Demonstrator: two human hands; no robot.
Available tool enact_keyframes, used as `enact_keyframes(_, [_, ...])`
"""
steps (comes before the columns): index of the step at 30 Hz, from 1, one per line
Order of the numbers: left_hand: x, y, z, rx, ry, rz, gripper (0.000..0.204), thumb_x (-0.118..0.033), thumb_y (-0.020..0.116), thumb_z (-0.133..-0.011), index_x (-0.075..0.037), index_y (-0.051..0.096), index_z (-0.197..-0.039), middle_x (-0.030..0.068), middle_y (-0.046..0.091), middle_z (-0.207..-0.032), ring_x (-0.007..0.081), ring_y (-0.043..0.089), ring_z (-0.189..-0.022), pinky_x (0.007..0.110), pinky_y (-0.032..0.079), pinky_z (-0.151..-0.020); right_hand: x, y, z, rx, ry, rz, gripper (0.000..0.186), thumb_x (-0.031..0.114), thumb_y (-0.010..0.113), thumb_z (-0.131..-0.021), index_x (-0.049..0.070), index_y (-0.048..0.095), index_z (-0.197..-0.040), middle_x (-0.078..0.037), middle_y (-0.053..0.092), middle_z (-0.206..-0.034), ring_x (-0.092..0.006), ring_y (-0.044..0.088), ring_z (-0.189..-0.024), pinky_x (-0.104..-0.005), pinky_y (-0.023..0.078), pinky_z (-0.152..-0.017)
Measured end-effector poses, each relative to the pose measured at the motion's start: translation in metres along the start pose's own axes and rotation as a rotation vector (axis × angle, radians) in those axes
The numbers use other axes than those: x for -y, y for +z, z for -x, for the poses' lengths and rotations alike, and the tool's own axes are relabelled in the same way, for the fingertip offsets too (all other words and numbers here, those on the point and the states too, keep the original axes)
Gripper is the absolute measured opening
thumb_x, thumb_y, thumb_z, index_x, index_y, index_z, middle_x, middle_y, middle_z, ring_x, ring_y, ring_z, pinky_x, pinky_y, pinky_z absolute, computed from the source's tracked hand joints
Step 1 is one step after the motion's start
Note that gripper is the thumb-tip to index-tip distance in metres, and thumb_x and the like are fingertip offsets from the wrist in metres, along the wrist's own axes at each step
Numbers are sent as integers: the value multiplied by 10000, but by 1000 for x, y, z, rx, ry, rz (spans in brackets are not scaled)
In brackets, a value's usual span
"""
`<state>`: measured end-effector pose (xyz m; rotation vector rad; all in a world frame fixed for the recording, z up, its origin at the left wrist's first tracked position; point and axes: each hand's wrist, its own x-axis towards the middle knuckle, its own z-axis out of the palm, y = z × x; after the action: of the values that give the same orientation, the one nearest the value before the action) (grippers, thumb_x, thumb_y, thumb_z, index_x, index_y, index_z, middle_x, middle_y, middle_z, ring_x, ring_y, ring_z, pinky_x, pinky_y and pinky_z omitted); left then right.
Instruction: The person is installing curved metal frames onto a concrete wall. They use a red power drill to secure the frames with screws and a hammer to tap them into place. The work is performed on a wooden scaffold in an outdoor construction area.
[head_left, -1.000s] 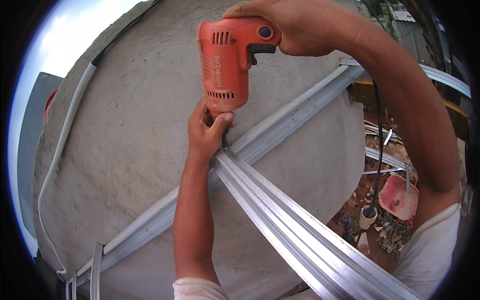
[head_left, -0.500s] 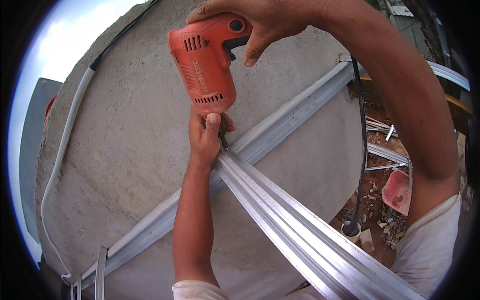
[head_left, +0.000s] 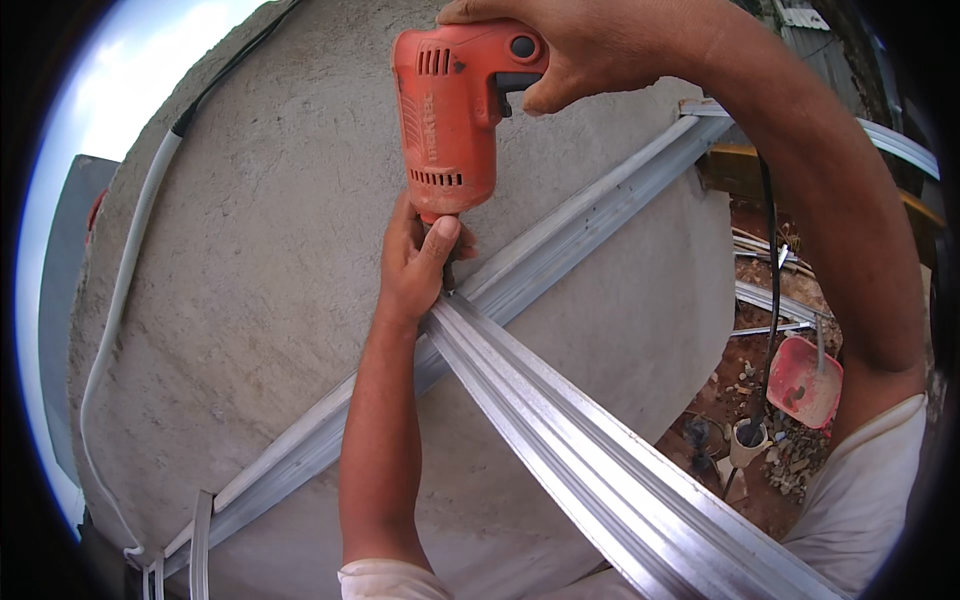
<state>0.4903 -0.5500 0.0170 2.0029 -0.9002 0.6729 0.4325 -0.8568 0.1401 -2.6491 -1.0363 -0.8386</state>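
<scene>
Two arms show: the right arm (head_left: 840, 210) bends up and over from the right of one red drill (head_left: 447, 130), with the right hand's (head_left: 575, 50) grip curled round its back end, and the left arm (head_left: 383, 450) reaches straight up from below, with the left hand's (head_left: 412, 265) grip pinching its front end. Under the drill, which points down, one wide shiny strip (head_left: 590, 425) crosses one long metal bar (head_left: 610, 185). One gray wall (head_left: 240, 260) is behind the drill, and one white tube (head_left: 130, 250) is to its left.
</scene>
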Motion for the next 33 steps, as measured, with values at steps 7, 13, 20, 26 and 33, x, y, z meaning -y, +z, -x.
enact_keyframes(7, [6, -5, 2, -34, 8, 67, 636, -619, 464, -993, -6, 528, -1149, 114, 650, -836, 191, 671, -732, 333, 565, -674, 7, -7, -11, -95, -154, 124, 638, 143, 744, -810, 22, 531, -1399, -182, 676, -1232, -298, 649, -1114, -411, 516, -994])
enact_keyframes(13, [5, -5, 0, -24, -43, 80, 654, -634, 446, -992, -6, 531, -1152, 125, 664, -846, 208, 686, -746, 348, 573, -696, 21, -12, -6, -56, 11, 196, 601, 144, 724, -832, 22, 542, -1392, -173, 672, -1246, -289, 651, -1116, -398, 524, -989])
enact_keyframes(20, [-4, -1, 2, -72, -6, 63, 717, -688, 462, -951, -15, 507, -1193, 144, 664, -896, 224, 694, -786, 358, 579, -717, 21, -27, 2, 92, -80, 59, 570, 188, 702, -887, 41, 526, -1409, -126, 692, -1197, -221, 661, -992, -350, 561, -902])
enact_keyframes(26, [-2, 0, -1, -79, 9, 66, 691, -654, 428, -979, -21, 500, -1247, 156, 653, -985, 226, 692, -850, 359, 578, -764, 20, -21, 1, 22, -57, 104, 582, 226, 711, -891, 42, 523, -1411, -135, 679, -1218, -240, 659, -1039, -377, 549, -938])
enact_keyframes(33, [-3, -1, -1, -75, -9, 38, 694, -649, 428, -984, -17, 509, -1258, 143, 653, -1034, 222, 684, -910, 364, 569, -811, 20, -13, -4, -14, 3, 154, 613, 241, 708, -893, 38, 503, -1434, -153, 662, -1256, -255, 638, -1117, -393, 519, -1006])
